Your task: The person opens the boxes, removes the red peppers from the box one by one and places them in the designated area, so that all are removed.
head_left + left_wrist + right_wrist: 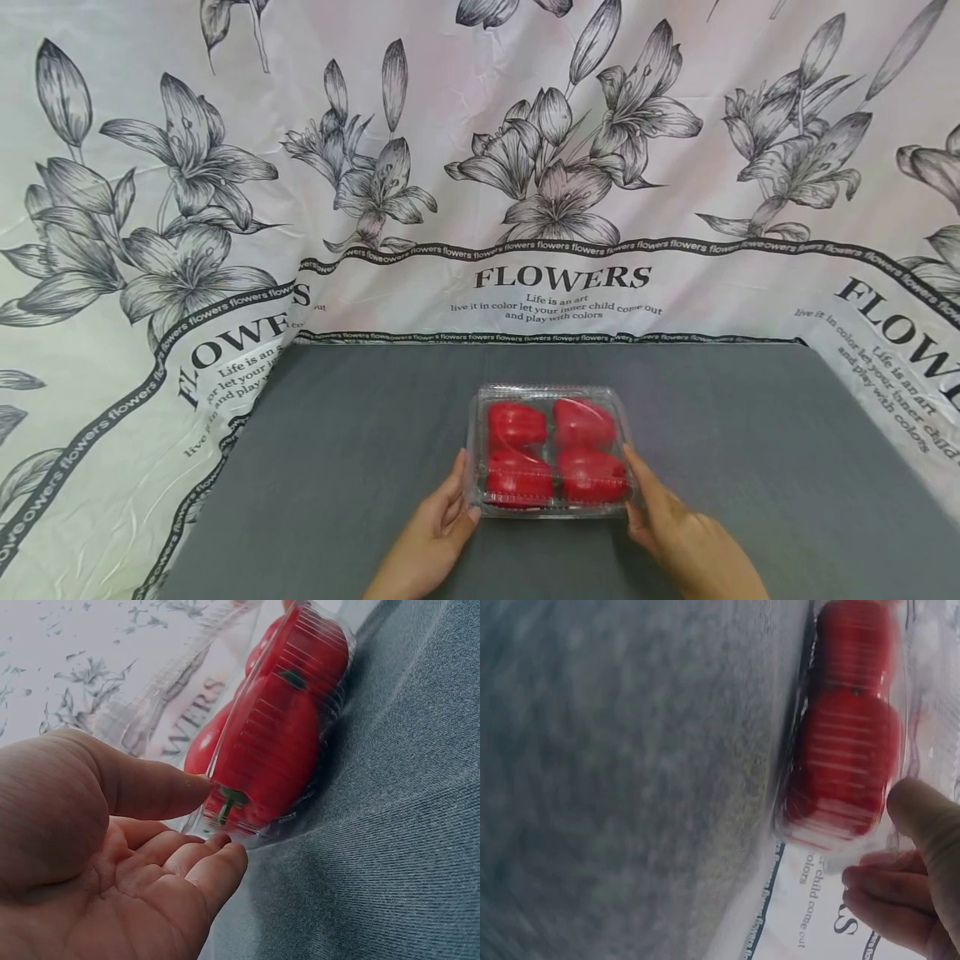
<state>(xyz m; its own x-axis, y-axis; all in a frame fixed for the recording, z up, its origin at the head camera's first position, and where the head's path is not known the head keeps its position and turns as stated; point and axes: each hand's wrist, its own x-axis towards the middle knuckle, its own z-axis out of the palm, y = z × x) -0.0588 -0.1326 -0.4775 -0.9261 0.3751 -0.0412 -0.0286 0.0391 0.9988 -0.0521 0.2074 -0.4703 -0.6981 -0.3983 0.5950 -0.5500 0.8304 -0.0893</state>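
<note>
A clear plastic clamshell box (pixel 553 510) with several red bell peppers (pixel 584 423) inside is between my two hands, over the middle of the grey tabletop. My left hand (pixel 431 533) holds its left side near the front corner. In the left wrist view the thumb lies at the rim, the fingers are lower, and green pepper stems (pixel 233 796) show through the ribbed wall. On the opposite side, my right hand (pixel 678 529) grips the near right corner, with the thumb along the edge in the right wrist view. Whether the lid is fastened, I cannot tell.
Grey cloth (pixel 360 417) covers the table under and around the box. Behind it and along both sides hangs a white curtain (pixel 555 292) printed with flowers and lettering.
</note>
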